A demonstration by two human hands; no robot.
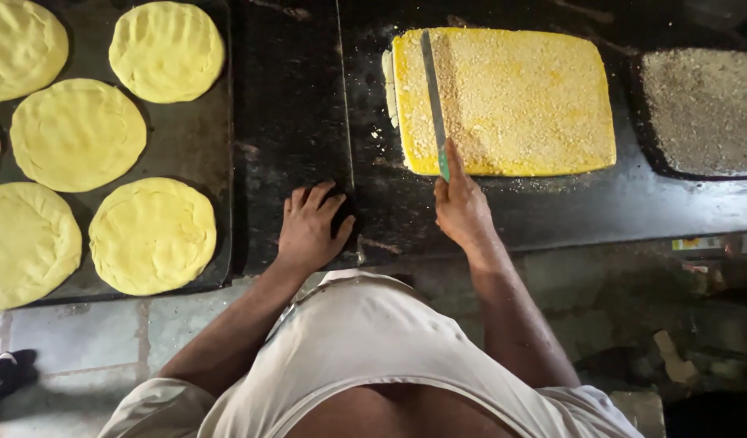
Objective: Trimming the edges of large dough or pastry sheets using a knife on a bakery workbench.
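Head view: a person stands at a dark work counter [292, 97], looking straight down at both bare hands.
Right hand: the right hand [461, 207] is closed around the green handle of a long knife [433, 93], fingers wrapped tight, the blade reaching away from the hand across the slab.
Slab: a yellow rectangular dough slab [511, 101] dusted with pale crumbs lies just beyond the right hand; the blade rests along a line close to the slab's left edge.
Left hand: the left hand [310, 227] rests on the counter with fingers curled, apparently over a small dark object; what it is cannot be made out.
Progress: a narrow strip at the slab's left edge appears partly separated from the rest; the broad remainder, off to the right of the blade, shows no cuts.
Beyond the left hand: a dark tray [195, 146] carries several flat round yellow dough discs [153, 235], already shaped.
Beyond the right hand, far side: a second dark tray of greyish crumbs [702, 109] sits past the slab.
Hidden or cut off: several discs and the crumb tray run out of the picture; the knife's cutting depth cannot be judged; the floor below is dim and cluttered.
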